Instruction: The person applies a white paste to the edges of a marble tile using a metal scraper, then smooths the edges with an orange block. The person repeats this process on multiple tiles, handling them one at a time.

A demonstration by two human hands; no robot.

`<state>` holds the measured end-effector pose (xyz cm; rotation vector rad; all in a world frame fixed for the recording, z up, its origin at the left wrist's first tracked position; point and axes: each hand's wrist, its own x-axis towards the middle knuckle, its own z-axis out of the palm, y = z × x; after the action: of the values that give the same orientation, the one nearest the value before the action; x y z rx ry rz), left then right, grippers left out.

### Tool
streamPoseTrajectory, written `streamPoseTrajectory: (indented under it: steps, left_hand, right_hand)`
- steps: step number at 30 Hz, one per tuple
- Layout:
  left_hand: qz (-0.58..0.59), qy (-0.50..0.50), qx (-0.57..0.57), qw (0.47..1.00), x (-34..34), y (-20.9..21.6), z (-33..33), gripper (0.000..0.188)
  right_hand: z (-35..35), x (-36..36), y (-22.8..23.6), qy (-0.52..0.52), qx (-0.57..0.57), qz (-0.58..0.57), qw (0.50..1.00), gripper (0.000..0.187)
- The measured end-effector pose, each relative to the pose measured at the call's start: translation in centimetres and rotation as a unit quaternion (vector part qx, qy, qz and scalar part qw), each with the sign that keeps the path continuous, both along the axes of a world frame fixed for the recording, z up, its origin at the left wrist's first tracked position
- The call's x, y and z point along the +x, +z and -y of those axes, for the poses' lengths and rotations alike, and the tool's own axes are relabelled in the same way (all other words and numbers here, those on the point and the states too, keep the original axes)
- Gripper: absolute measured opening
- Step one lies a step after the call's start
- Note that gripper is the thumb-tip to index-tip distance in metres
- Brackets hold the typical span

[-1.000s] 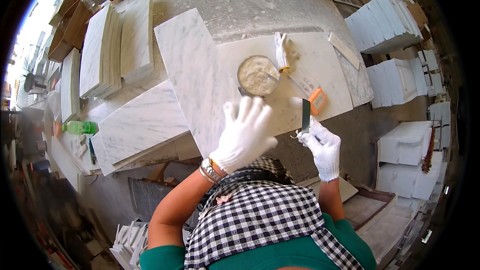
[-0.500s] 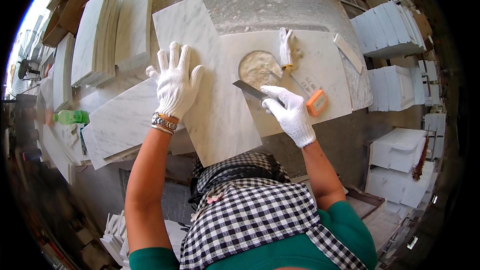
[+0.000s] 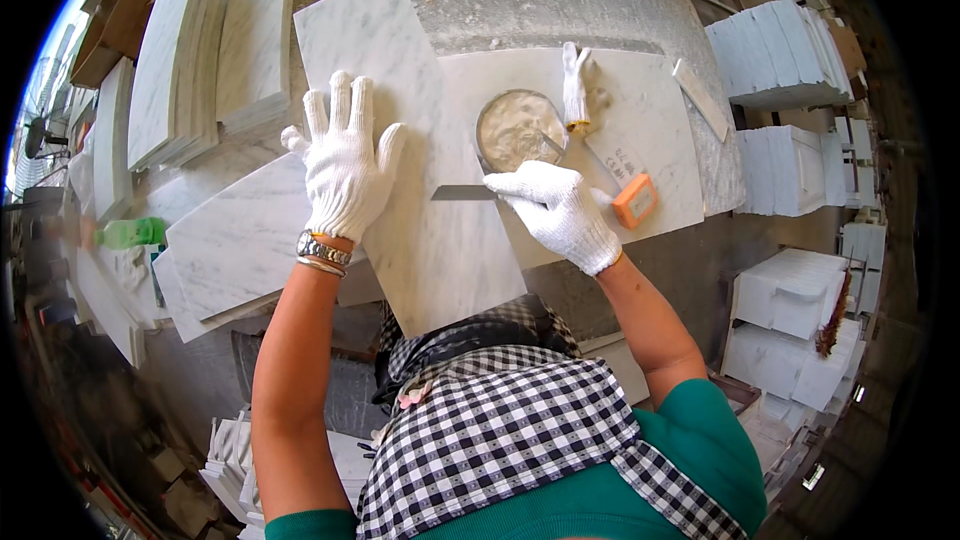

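Observation:
My left hand point(image 3: 346, 165), in a white knitted glove, lies flat with fingers spread on a long pale marble slab point(image 3: 440, 250). My right hand point(image 3: 560, 208), gloved the same way, is closed around a putty knife point(image 3: 466, 193); its handle is hidden in my grip. The thin dark blade points left over the slab's right part; whether it touches the stone I cannot tell. Just beyond my right hand stands a round tub of cream-coloured paste point(image 3: 515, 130), with another tool leaning in it. An orange block point(image 3: 634, 201) sits to the right of that hand.
A spare white glove point(image 3: 575, 90) lies on the larger marble sheet point(image 3: 660, 140) under the tub. Marble slabs point(image 3: 175, 65) stand stacked at the far left, near a green bottle point(image 3: 133, 232). A narrow stone strip point(image 3: 700, 100) and white stone stacks point(image 3: 775, 55) are on the right.
My right hand has turned and shifted slightly left, bringing the putty knife's blade farther over the slab and nearly level across the view. My left hand stays flat on the slab.

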<state>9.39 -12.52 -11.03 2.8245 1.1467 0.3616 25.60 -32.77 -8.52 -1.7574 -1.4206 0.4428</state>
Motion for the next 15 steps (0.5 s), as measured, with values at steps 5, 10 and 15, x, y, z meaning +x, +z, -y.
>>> streamPoseTrajectory:
  steps: [5, 10, 15]
  left_hand:
    - [0.001, -0.013, 0.002, 1.0, 0.2, -0.1, 0.1, 0.066]
    - [-0.012, -0.003, -0.002, 1.0, -0.2, 0.1, -0.1, 0.065]
    - [0.002, -0.02, 0.011, 1.0, 0.4, -0.1, 0.0, 0.065]
  right_hand:
    - [-1.3, 0.0, 0.2, -0.027, -0.004, 0.019, 0.999, 0.022]
    - [1.4, -0.8, 0.2, 0.023, -0.025, 0.035, 0.999, 0.024]
    - [-0.4, -0.1, -0.1, -0.009, 0.027, 0.02, 0.999, 0.023]
